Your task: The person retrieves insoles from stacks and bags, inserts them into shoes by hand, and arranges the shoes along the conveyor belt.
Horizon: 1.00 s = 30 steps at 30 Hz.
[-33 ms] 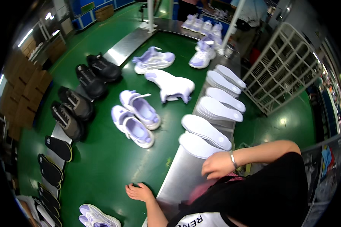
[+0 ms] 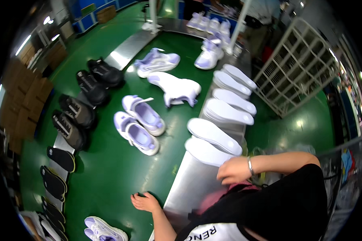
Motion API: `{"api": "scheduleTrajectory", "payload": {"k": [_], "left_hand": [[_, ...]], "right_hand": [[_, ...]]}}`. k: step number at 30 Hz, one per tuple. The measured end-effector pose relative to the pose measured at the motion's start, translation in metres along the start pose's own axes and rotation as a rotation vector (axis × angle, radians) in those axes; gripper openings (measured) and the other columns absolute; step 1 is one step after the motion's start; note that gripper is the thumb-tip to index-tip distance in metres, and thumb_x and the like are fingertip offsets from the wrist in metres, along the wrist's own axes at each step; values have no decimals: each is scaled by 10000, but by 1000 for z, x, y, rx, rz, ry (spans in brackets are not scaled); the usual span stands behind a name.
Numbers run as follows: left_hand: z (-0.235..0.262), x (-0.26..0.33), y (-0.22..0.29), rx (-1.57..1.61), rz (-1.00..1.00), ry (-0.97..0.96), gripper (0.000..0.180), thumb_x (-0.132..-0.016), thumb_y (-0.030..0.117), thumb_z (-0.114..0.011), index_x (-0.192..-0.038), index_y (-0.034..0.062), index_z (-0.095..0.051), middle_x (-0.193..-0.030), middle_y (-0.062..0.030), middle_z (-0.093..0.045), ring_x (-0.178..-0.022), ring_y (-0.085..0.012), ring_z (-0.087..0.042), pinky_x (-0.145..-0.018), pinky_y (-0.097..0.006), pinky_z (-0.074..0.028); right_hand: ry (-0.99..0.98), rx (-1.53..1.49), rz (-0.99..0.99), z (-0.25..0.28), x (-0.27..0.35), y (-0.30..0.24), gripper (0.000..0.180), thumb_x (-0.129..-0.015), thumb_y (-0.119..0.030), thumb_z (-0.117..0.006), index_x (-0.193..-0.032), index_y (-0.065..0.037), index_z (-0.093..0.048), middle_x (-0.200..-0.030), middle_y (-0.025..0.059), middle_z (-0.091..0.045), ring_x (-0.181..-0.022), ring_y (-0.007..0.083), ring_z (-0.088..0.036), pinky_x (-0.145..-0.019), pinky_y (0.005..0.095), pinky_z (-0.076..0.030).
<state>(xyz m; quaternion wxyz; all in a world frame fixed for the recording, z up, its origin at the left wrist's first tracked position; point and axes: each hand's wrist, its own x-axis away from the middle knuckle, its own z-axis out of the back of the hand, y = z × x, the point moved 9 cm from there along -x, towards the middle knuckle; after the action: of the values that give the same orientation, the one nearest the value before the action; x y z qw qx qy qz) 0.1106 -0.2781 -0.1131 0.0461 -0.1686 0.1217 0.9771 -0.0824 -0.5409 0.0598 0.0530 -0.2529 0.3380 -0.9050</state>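
Nothing shifted — left hand (image 2: 145,202) open on green belt (image 2: 108,168), right hand (image 2: 234,170) grasping white insole (image 2: 207,152), lilac sneakers (image 2: 140,124) ahead.

You are standing at a shoe assembly line in a footwear factory. A green conveyor belt (image 2: 108,168) runs ahead of you, carrying lavender-and-white sneakers (image 2: 140,122) in pairs. Black shoes (image 2: 78,108) and black insoles (image 2: 61,158) line its left edge. Stacks of white insoles (image 2: 225,116) rest on the steel side rail (image 2: 191,186) to your right. A white wire rack (image 2: 299,68) and stacked cardboard cartons (image 2: 26,104) flank the line.
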Motion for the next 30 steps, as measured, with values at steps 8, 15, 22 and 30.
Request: {"api": "scheduleTrajectory", "payload": {"k": [8,15,22,30], "left_hand": [[-11,-4,-4,388,309,-421,440,-796,252,-467,-1107,-56,-431,-1142,-220,-435,-1023,-337,-442,-864,-387,-360],[-14,3,109,869,249,-497,482,-826,221,-478,-1172,-87,-343,-1185,-220,-387,-1075,-290,-407,-903,-341,-330],[22,-50,199,416,-353,-245,503,-769,226,-553,-1163,-41,-391,-1121,-234,-444,-1047,-366,-420,-893,-393,-337],[8,-95,262,-113,-671,61,601,-691,463,-580,-1194,175,-421,-1110,-130,-470,-963,-332,-476,-767,-433,-406]], "right_hand": [[256,-272,-495,-79,140,88,263,-767,-276,-501,-878,-50,-577,-781,127,-597,-774,291,-560,-686,368,-439],[139,-440,-556,-139,188,147,267,-763,-285,-495,-869,-58,-586,-827,133,-602,-787,292,-567,-698,377,-436],[209,-484,-649,-151,221,200,246,-764,-275,-500,-859,-63,-580,-754,118,-605,-717,267,-579,-634,353,-441],[334,-650,-794,-224,233,205,210,-734,-234,-483,-741,-51,-586,-715,142,-588,-692,300,-562,-643,367,-437]]}}
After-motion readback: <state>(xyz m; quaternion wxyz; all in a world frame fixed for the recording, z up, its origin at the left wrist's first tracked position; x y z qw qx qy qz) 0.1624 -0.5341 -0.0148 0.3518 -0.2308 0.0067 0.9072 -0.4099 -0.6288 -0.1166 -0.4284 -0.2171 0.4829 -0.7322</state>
